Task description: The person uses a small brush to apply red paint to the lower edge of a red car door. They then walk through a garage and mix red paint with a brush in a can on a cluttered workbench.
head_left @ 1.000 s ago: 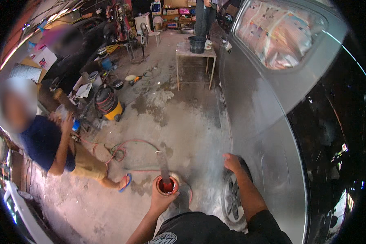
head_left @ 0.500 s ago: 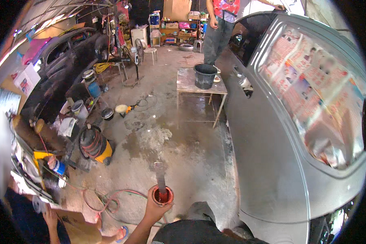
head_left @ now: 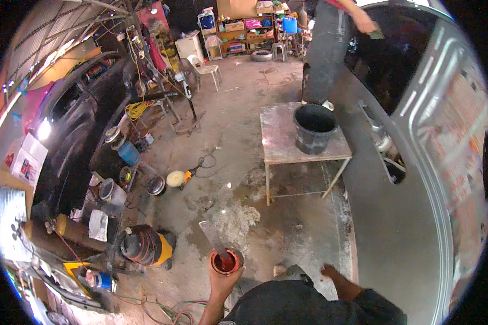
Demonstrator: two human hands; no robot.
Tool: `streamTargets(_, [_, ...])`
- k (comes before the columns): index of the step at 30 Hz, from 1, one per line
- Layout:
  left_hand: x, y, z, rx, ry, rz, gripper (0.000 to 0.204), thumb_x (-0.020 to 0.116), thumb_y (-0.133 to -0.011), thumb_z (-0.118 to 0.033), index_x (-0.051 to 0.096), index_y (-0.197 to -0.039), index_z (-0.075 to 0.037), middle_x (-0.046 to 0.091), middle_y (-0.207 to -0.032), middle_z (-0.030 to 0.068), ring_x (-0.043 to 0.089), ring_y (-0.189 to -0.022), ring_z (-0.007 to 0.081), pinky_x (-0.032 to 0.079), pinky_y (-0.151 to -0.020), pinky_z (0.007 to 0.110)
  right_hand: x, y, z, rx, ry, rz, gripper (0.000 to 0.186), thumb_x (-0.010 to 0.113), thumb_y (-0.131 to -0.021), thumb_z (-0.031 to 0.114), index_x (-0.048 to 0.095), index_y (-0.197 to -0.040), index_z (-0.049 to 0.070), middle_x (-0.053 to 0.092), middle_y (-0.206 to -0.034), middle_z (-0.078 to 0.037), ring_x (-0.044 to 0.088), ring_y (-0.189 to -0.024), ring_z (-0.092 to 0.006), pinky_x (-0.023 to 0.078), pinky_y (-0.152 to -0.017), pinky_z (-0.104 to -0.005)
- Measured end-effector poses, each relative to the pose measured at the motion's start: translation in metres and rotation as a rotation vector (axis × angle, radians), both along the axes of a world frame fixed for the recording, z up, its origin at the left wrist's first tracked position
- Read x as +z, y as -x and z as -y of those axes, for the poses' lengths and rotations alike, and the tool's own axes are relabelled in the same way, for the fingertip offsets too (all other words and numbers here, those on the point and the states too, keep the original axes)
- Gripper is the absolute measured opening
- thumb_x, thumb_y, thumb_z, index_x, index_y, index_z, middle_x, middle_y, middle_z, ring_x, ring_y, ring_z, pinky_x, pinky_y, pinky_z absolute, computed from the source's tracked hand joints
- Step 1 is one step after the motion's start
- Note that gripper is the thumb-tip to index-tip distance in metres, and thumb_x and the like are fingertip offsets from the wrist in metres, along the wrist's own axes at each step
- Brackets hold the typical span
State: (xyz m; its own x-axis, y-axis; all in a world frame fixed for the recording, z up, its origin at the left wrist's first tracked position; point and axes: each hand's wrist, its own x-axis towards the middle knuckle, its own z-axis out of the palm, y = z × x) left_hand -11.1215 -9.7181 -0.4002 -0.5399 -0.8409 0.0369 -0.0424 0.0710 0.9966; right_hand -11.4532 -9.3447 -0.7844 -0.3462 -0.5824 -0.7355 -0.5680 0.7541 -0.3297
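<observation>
My left hand (head_left: 222,280) grips a red-rimmed can (head_left: 236,259) with dark red contents, low in the middle of the view; a flat metal scraper (head_left: 211,234) stands tilted in it. My right hand (head_left: 329,271) hangs low, fingers loosely bent and apparently empty, near the grey vehicle body (head_left: 396,244) on my right.
Ahead, a metal table (head_left: 276,135) holds a black bucket (head_left: 312,142). Behind it a person (head_left: 325,59) holds a small green pad beside the vehicle. On my left are a wet-dry vacuum (head_left: 141,244), hoses (head_left: 168,311), gas cylinders (head_left: 65,241), a polisher (head_left: 176,179) and a dark car (head_left: 81,141).
I have moved forward: the table, bucket and far person are nearer. The person on my left has left the view. My left hand still holds the can; my right hand has dropped lower.
</observation>
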Motion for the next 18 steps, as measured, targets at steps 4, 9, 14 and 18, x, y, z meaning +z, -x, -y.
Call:
streamTargets(4, [-0.019, 0.050, 0.123, 0.180, -0.044, 0.002, 0.104, 0.095, -0.070, -0.002, 0.032, -0.153, -0.002, 0.053, -0.140, 0.0140, 0.057, -0.129, 0.0260, 0.047, -0.112, 0.043, 0.089, 0.098, 0.335, 0.003, 0.654, 0.119, 0.037, 0.062, -0.105, 0.029, 0.067, -0.129, 0.001, 0.073, -0.129, -0.020, 0.071, -0.117, -0.0365, 0.056, -0.098, -0.0448])
streamTargets(9, [-0.043, 0.128, 0.306, 0.194, 0.046, 0.201, 0.108, 0.096, -0.069, -0.004, 0.029, -0.155, -0.002, 0.051, -0.143, 0.0151, 0.054, -0.134, 0.0273, 0.047, -0.112, 0.042, 0.181, 0.164, 0.642, -0.027, 0.836, 0.210, 0.044, 0.063, -0.106, 0.029, 0.062, -0.142, 0.004, 0.075, -0.126, -0.014, 0.072, -0.114, -0.0255, 0.057, -0.096, -0.0401])
streamTargets(14, [-0.057, 0.218, 0.516, 0.089, 0.035, 0.115, 0.107, 0.095, -0.071, -0.002, 0.029, -0.155, -0.005, 0.050, -0.140, 0.0142, 0.056, -0.130, 0.0255, 0.049, -0.110, 0.041, 0.203, 0.193, 0.814, 0.090, 0.823, 0.236, 0.043, 0.060, -0.107, 0.032, 0.063, -0.141, 0.006, 0.074, -0.127, -0.014, 0.071, -0.115, -0.0288, 0.055, -0.098, -0.0412])
streamTargets(18, [-0.039, 0.322, 0.658, -0.161, -0.040, 0.046, 0.106, 0.094, -0.073, 0.001, 0.028, -0.155, -0.009, 0.050, -0.144, 0.0132, 0.057, -0.131, 0.0254, 0.050, -0.111, 0.040, 0.198, 0.256, 0.866, 0.037, 0.796, 0.255, 0.043, 0.059, -0.109, 0.034, 0.063, -0.140, 0.006, 0.073, -0.128, -0.014, 0.069, -0.118, -0.0278, 0.054, -0.099, -0.0419])
